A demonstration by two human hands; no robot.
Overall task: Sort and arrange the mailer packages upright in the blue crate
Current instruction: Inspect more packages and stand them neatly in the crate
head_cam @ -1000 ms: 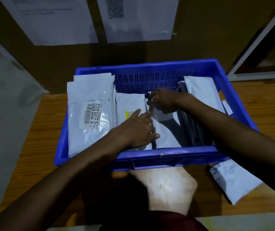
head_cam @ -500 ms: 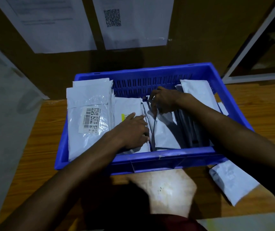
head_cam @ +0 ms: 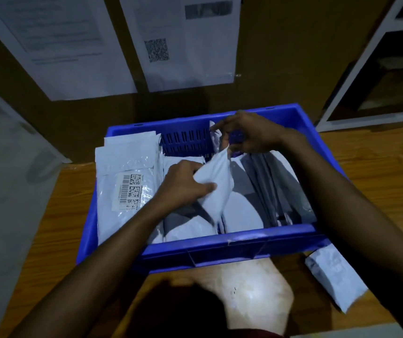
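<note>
A blue crate (head_cam: 232,250) stands on the wooden table, filled with white and grey mailers. A big white mailer with a barcode label (head_cam: 125,181) leans at its left side. Several grey mailers (head_cam: 281,186) lean at the right. In the middle, a white mailer (head_cam: 216,186) is lifted out of the stack. My left hand (head_cam: 183,185) grips its lower left part. My right hand (head_cam: 247,132) pinches its top edge near the crate's far wall.
One white mailer (head_cam: 334,276) lies on the table outside the crate's front right corner. Paper sheets (head_cam: 176,40) hang on the brown wall behind. A white shelf frame (head_cam: 356,69) stands at the back right. A grey panel (head_cam: 5,191) borders the left.
Both hands rose from pressing into the stack. They now hold a white mailer lifted from the middle of the crate. The camera has tilted, so the crate sits lower in view.
</note>
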